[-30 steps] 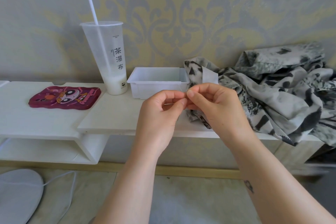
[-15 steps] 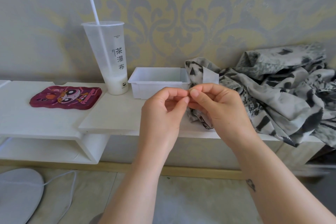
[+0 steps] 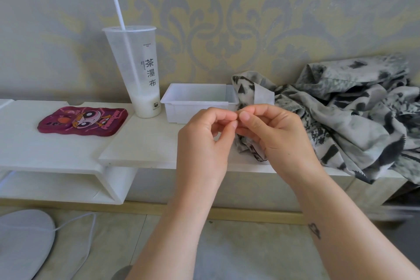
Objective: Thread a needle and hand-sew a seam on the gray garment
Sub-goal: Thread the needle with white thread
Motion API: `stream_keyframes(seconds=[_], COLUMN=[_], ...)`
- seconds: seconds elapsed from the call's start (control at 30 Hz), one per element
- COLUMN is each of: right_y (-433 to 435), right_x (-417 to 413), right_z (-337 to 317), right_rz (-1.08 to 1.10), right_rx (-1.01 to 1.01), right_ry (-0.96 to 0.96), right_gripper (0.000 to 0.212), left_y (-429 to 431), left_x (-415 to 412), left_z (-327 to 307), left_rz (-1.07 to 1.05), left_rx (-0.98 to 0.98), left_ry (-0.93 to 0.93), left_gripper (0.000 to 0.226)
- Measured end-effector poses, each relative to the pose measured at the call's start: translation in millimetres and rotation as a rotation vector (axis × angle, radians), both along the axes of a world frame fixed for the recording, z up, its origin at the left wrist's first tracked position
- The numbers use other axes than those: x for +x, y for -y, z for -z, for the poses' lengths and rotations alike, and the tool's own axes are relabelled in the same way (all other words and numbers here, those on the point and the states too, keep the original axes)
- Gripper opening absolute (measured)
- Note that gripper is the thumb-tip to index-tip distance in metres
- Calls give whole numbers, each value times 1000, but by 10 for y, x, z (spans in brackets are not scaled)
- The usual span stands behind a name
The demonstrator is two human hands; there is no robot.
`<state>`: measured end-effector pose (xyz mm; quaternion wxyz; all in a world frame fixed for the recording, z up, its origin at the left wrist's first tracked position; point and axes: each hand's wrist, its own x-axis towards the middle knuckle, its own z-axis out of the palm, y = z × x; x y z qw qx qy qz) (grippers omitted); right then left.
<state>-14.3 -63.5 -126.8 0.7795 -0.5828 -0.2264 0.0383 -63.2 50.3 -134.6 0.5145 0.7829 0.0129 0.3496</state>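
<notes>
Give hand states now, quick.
Left hand: closed in a pinch; contents too small to see.
Right hand: closed in a pinch; contents too small to see.

The left hand has risen slightly and edged closer to the right hand, its index finger curling tighter over its thumb. The pinch where both hands' fingertips meet sits marginally higher than before.
</notes>
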Motion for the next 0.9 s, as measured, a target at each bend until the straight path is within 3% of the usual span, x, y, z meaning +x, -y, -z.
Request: stream_keyframes(seconds=[0.2,0.37,0.5,0.67,0.9], right_y=[8,7,12,24,37], right_x=[-6,-18,-31,11,32], right_z=[-8,-33,-55,-64,-23], right_rz=[10,21,-52,-127,-104], right_rx=[-33,-45,4,63,41], right_ry=[9,-39,-185,-316,-286], right_gripper=[5,21,19,17,14], left_y=[-24,-60,-129,-217,-254], left_x=[41,43,51,65,75], left_z=[49,74,78,105,117], left_rz=[-88,-130,-148,-118,-99], left_rx=[189,406,545,561,529], left_ry=[107,137,198,198,181], left_gripper=[8,14,19,19,13])
